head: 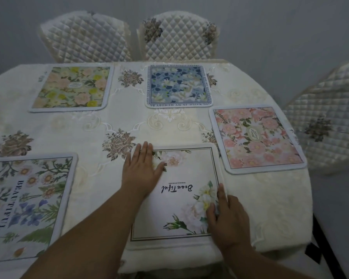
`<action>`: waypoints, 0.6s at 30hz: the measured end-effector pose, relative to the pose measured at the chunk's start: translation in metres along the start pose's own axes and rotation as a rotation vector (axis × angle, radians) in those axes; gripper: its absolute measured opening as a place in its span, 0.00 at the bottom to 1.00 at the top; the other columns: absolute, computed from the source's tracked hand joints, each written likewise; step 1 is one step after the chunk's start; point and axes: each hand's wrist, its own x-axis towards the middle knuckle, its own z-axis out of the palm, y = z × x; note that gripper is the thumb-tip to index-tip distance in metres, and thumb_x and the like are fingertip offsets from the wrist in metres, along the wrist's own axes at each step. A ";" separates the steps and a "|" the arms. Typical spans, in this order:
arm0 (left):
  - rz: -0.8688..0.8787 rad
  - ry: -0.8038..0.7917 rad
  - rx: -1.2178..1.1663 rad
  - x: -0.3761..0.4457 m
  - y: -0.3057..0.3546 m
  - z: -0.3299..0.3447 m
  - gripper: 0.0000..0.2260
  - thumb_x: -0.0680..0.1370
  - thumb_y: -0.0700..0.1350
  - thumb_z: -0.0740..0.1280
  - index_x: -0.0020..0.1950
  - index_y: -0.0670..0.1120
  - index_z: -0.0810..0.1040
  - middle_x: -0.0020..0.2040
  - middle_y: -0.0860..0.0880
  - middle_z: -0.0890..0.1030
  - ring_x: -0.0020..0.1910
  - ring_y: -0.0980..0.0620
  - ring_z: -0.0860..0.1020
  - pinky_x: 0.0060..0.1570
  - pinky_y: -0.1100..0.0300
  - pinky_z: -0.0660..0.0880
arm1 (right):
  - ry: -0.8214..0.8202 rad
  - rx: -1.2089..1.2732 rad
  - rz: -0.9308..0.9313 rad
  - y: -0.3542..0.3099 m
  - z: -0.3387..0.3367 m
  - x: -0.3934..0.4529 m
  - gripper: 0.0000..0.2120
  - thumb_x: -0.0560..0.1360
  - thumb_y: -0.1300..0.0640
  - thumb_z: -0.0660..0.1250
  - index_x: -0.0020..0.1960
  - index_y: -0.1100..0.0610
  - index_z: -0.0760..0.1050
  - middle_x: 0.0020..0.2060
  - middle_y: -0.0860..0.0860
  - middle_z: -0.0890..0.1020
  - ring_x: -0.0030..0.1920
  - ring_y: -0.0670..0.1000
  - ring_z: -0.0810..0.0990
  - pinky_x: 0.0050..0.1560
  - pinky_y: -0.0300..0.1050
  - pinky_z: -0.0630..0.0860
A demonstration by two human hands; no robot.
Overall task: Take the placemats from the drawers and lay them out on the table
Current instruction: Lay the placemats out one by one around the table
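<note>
Several floral placemats lie flat on the cream tablecloth [113,125]. A white placemat with "Beautiful" script [175,206] sits at the near edge in front of me. My left hand [141,168] rests flat, fingers spread, on its far left corner. My right hand [224,216] presses on its right edge, thumb on top. A daisy placemat [24,206] lies near left, a yellow-pink one [71,88] far left, a blue one [178,86] far centre, a pink one [256,137] at right.
Two quilted chairs [85,37] [179,35] stand behind the table's far edge, and a third quilted chair [328,117] stands at the right. The table's rounded right edge drops off near the pink placemat.
</note>
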 end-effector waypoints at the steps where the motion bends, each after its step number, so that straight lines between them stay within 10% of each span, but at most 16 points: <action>1: -0.028 0.002 -0.017 0.002 -0.006 -0.001 0.37 0.80 0.69 0.42 0.83 0.49 0.40 0.83 0.52 0.40 0.81 0.53 0.37 0.80 0.49 0.41 | -0.005 0.003 -0.004 0.000 0.000 0.000 0.33 0.76 0.46 0.59 0.77 0.58 0.65 0.46 0.54 0.75 0.42 0.57 0.75 0.39 0.52 0.76; 7: -0.160 -0.004 -0.118 -0.009 -0.033 -0.001 0.37 0.82 0.66 0.43 0.83 0.45 0.40 0.84 0.47 0.42 0.82 0.49 0.41 0.80 0.48 0.42 | -0.009 -0.004 -0.004 -0.001 0.000 -0.001 0.33 0.76 0.46 0.60 0.78 0.57 0.64 0.47 0.53 0.75 0.43 0.55 0.75 0.41 0.50 0.75; 18: 0.106 0.038 -0.039 -0.134 -0.028 0.012 0.29 0.84 0.60 0.49 0.83 0.56 0.46 0.83 0.54 0.46 0.82 0.52 0.38 0.80 0.47 0.49 | 0.022 -0.005 -0.012 0.001 0.003 -0.001 0.31 0.76 0.48 0.63 0.77 0.58 0.66 0.49 0.56 0.75 0.44 0.56 0.75 0.42 0.50 0.75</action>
